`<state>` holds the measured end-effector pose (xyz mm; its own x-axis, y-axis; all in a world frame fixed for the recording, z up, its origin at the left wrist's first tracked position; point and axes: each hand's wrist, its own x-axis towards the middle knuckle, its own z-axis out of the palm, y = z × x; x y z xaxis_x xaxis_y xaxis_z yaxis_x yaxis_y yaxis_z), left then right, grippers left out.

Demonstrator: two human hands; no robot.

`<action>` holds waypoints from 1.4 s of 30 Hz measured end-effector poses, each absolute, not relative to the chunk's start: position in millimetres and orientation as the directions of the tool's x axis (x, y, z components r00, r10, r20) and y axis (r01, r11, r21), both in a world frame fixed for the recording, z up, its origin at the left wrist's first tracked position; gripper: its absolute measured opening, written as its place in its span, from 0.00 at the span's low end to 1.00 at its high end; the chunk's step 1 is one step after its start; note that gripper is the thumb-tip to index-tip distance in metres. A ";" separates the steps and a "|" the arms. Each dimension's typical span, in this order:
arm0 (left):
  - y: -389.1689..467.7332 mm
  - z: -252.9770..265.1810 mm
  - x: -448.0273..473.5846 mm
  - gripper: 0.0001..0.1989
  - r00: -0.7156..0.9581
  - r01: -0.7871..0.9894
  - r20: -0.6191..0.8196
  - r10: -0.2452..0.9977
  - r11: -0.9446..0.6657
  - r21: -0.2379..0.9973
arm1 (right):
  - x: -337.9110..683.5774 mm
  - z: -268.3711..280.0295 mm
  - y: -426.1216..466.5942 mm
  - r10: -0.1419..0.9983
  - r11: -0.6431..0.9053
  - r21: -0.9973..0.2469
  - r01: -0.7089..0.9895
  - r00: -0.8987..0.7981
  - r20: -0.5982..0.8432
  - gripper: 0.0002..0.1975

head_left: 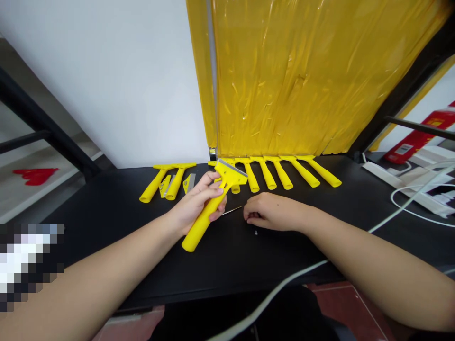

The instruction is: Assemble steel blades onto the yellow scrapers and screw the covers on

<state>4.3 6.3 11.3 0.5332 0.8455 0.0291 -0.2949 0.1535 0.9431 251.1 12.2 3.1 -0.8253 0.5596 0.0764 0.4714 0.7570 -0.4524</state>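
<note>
In the head view, the left hand (195, 202) is wrapped around a long yellow plastic scraper (203, 221) with a round handle and a wide, flat head edged with a grey strip. The scraper is held up over the black flat table (220, 267), tilted, with its head up and its handle end low, toward the person. The right hand (269, 211) is low by the table, with its fingers bent in and close together. Its fingertips are turned away, so I cannot tell if there is something small in them. A thin silver metal rod (232, 210) shows between the two hands, and a tiny silver metal bit (256, 232) is on the table just below the right hand. Behind the hands, a row of yellow plastic scrapers (283, 176) lies along the back of the table. Two more yellow scrapers (153, 184) lie to the left, with small yellow plates (164, 187) and a flat grey metal piece (192, 182) near them. The step in hand looks like work on the held scraper with the small parts close by. My guess is that the next move calls for a steady left hand and a light, careful pinch from the right, because the bit is so small.
</note>
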 end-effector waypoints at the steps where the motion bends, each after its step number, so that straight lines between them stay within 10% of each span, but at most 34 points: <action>1: 9.2 9.3 3.3 0.16 0.543 -0.297 0.004 0.840 0.187 0.937 | 252.6 3.3 13.0 0.572 0.744 -0.480 0.464 -0.815 0.099 0.05; 8: 16.0 2.9 2.8 0.18 0.556 -0.330 -0.064 0.829 0.291 0.898 | 260.9 1.9 21.2 0.723 0.586 -0.758 0.286 -0.607 0.330 0.05; 17: 10.3 3.8 6.6 0.15 0.611 -0.311 -0.061 0.789 0.310 0.898 | 252.9 -0.2 24.9 0.713 0.691 -0.676 0.257 -0.397 0.578 0.06; 33: 3.3 4.5 5.2 0.12 0.610 -0.198 0.111 0.784 0.015 0.980 | 248.0 -14.3 32.7 0.891 0.310 -0.948 0.074 -0.371 0.263 0.24; 42: 16.0 8.0 -0.8 0.17 0.536 -0.231 0.005 0.844 0.141 0.963 | 246.5 -7.1 22.8 0.721 0.691 -0.624 0.364 -0.399 0.567 0.10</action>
